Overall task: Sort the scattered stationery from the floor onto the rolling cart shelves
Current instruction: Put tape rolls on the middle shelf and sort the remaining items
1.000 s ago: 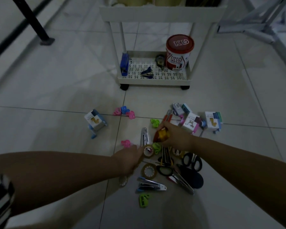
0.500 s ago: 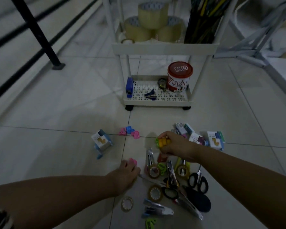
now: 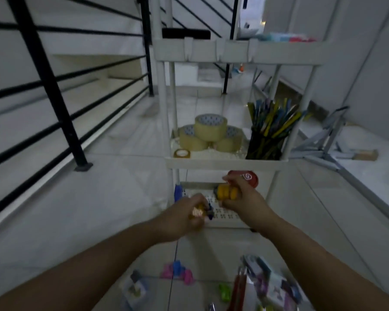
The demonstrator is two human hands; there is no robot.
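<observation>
- Change since the earlier frames: both hands have left the pile on the floor and come forward over the bottom shelf [image 3: 225, 215] of the rolling cart [image 3: 234, 163]; the view has tilted up, so the cart's upper tiers now show.
- Right hand [image 3: 240, 198]: fingers curled round a yellow object [image 3: 226, 192], apparently a small stationery piece; its exact kind cannot be told. Its long axis lies roughly across the view, and its free end sticks out leftward from the grip.
- Left hand [image 3: 186, 215]: fingers closed on a small tape roll [image 3: 198, 212], orange-rimmed and blurred. A small dark blue item [image 3: 209, 213] lies just beside these fingers, on the shelf.
- Deciding relation: the perforated shelf floor lies directly below and slightly ahead of both grips; the left hand looks lower and nearer to it, so by judgement it releases first.
- Near the right grip: a red-lidded tub [image 3: 245, 178] stands just behind it, and a blue stapler [image 3: 179, 192] stands to the far left of the left grip.
- Above both grips: the middle shelf holds big tape rolls [image 3: 208, 133] and a pen holder [image 3: 266, 142].
- Behind the grips, towards the person: clips [image 3: 177, 271] and small boxes [image 3: 272, 281] remain on the floor, unsorted.
</observation>
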